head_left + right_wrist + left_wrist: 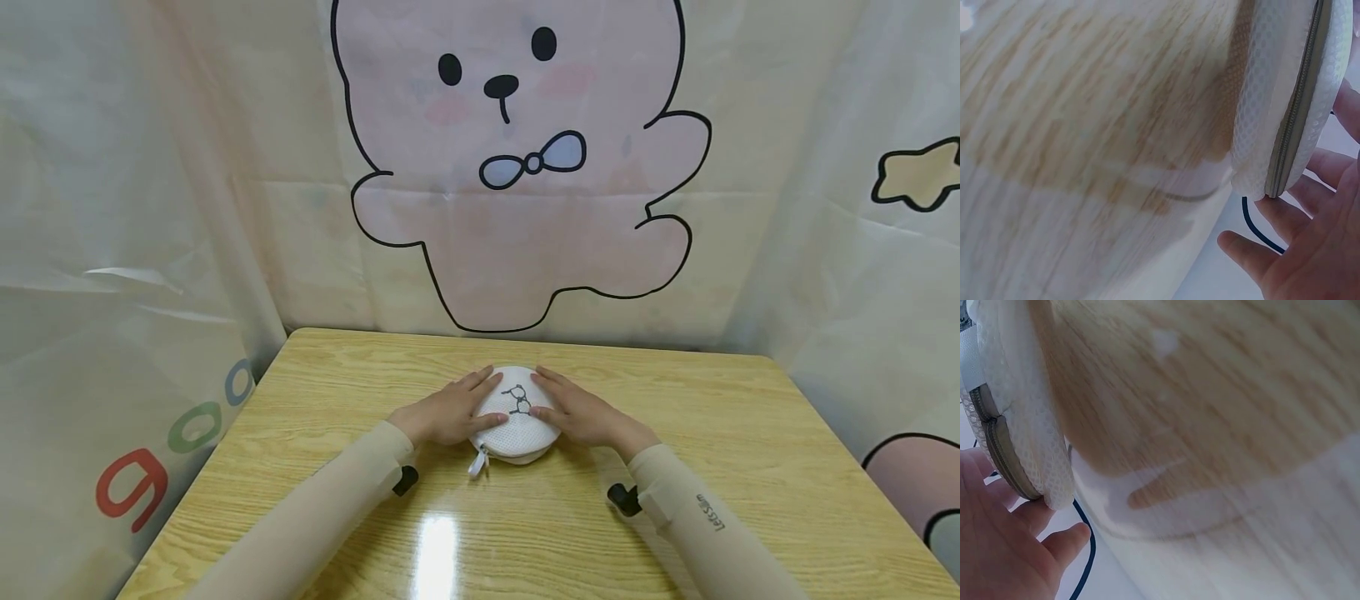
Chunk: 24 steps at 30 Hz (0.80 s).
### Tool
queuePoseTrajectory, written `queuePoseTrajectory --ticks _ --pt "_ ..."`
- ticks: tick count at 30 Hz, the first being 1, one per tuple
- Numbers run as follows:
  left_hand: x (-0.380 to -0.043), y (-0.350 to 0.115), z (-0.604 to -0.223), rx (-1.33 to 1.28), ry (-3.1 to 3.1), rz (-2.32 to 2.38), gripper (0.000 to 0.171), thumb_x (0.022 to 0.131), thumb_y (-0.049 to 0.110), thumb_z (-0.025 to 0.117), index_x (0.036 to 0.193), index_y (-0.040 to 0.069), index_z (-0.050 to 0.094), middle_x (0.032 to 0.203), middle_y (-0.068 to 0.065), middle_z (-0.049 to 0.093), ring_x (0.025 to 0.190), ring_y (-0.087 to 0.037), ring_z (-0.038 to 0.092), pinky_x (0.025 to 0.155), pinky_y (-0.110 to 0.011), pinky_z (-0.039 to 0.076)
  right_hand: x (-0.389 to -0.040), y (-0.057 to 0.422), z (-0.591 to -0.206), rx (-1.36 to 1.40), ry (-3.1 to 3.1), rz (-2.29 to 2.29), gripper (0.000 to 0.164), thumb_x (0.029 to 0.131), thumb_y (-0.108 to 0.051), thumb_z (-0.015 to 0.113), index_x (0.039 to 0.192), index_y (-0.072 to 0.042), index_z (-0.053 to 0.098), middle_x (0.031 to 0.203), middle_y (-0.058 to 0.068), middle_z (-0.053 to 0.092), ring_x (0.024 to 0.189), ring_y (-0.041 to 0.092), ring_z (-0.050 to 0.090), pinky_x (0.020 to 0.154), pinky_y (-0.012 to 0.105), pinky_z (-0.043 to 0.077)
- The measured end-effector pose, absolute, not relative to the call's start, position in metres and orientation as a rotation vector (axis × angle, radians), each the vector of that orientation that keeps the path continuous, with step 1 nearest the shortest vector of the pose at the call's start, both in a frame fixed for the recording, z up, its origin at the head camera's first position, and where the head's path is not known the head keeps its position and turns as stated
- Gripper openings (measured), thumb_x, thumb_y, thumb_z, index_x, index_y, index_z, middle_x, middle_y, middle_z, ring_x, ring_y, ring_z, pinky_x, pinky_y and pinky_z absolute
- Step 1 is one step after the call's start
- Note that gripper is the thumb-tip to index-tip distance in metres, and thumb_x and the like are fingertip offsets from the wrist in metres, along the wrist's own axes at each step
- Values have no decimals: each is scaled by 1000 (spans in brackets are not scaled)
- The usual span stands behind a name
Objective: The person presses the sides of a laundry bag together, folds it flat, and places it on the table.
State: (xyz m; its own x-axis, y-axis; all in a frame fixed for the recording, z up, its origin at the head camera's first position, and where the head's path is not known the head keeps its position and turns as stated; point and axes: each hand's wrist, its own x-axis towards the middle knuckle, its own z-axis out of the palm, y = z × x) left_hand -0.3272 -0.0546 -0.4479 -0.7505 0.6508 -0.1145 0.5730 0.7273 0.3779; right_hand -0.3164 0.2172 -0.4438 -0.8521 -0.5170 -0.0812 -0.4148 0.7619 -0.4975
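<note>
A round white mesh laundry bag [519,435] with a dark line drawing on top lies on the wooden table. Its zipper pull [477,462] hangs at the front left. My left hand [450,411] rests on the bag's left side, fingers spread over the top. On the other side, my right hand [588,412] touches it the same way, fingers fairly straight. Both wrist views show the bag's edge with a closed grey-brown zipper [1294,106], and the fingers against the mesh. What the bag contains, if anything, is hidden.
The wooden table [337,392] reaches back to a printed curtain [525,250] with a cartoon bear. More curtain hangs along the left and right sides. A bright light reflection [436,554] lies on the tabletop near the front.
</note>
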Motion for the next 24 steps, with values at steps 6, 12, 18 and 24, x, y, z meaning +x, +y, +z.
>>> queuePoseTrajectory --ticks 6,12,18,24 --pt "-327 -55 -449 973 2687 479 82 106 63 39 168 16 12 176 -12 8 161 -34 16 129 -56 22 -317 216 -445 -728 2737 -689 72 108 -42 53 164 -6 27 173 19 17 158 43 22 125 62 24" --pt "-327 -53 -450 948 2676 489 82 106 63 39 168 16 13 176 -11 9 162 -35 14 128 -60 21 -318 215 -446 -721 2741 -680 72 108 -42 54 164 -5 28 173 19 18 158 44 23 125 63 25" --pt "-326 -51 -451 930 2670 483 82 106 62 40 168 16 13 176 -11 8 162 -34 13 127 -61 20 -318 216 -450 -721 2752 -661 72 108 -42 54 164 -6 28 173 19 19 157 44 24 125 63 25" --pt "-325 -51 -451 926 2667 464 81 107 62 39 168 14 14 176 -11 8 162 -35 12 127 -62 21 -318 216 -451 -719 2744 -656 72 108 -42 53 164 -6 27 173 19 19 157 44 24 125 63 25"
